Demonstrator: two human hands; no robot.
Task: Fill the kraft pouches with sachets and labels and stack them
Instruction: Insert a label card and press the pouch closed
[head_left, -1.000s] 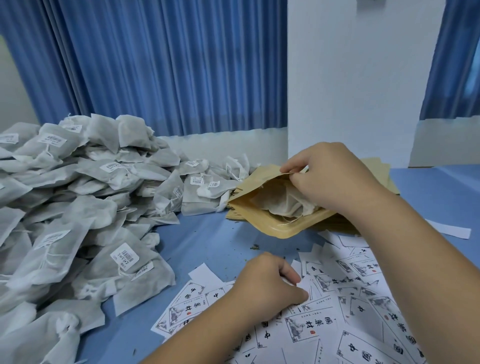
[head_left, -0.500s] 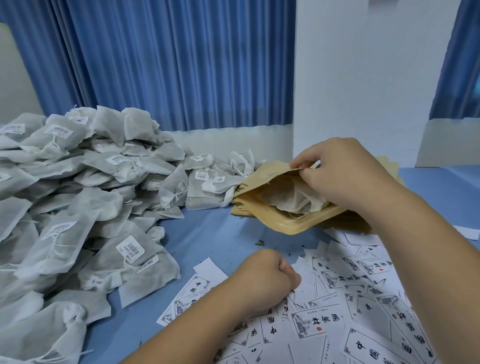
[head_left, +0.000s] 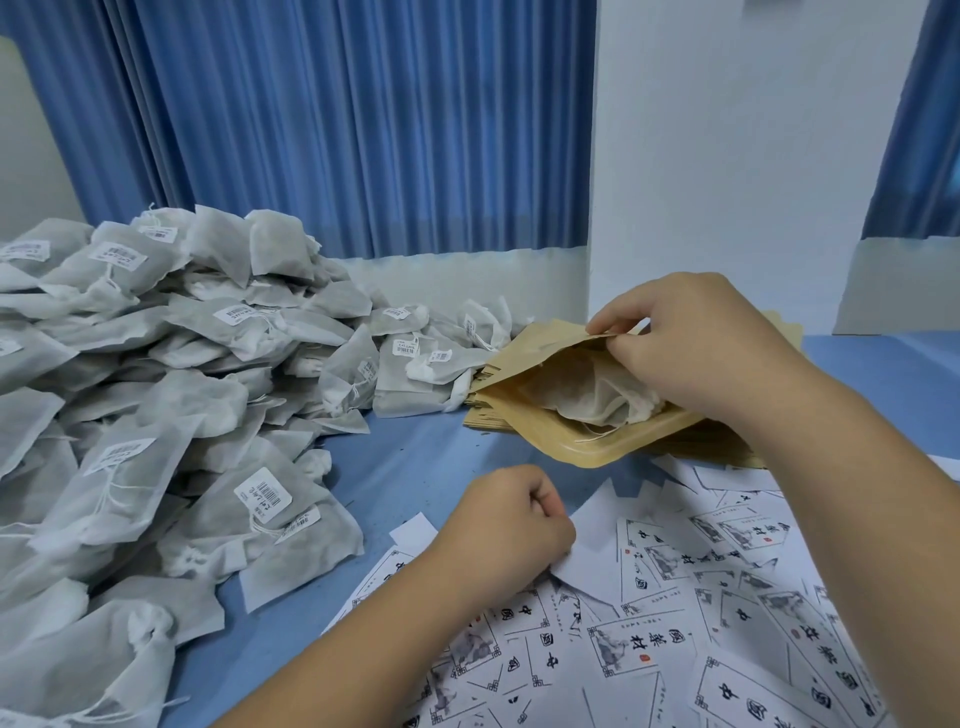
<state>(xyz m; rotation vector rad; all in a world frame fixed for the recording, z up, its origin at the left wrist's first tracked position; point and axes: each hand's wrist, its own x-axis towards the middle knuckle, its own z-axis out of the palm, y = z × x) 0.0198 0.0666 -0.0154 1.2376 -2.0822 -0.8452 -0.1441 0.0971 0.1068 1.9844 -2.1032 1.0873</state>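
An open kraft pouch (head_left: 561, 436) lies on top of a stack of flat kraft pouches (head_left: 485, 410), with a white mesh sachet (head_left: 582, 395) partly inside its mouth. My right hand (head_left: 691, 343) pinches the pouch's upper lip and holds the mouth open. My left hand (head_left: 511, 519) is curled over the pile of printed white labels (head_left: 675, 623) in front of me and pinches the corner of a label (head_left: 597, 535) lying blank side up.
A big heap of white sachets with barcode tags (head_left: 156, 415) covers the left of the blue table (head_left: 415, 467). Blue curtains and a white wall panel stand behind. Labels spread over the near right.
My left hand has stayed curled on the labels and now pinches a blank-side-up label that has lifted a little. My right hand keeps holding the pouch mouth open.
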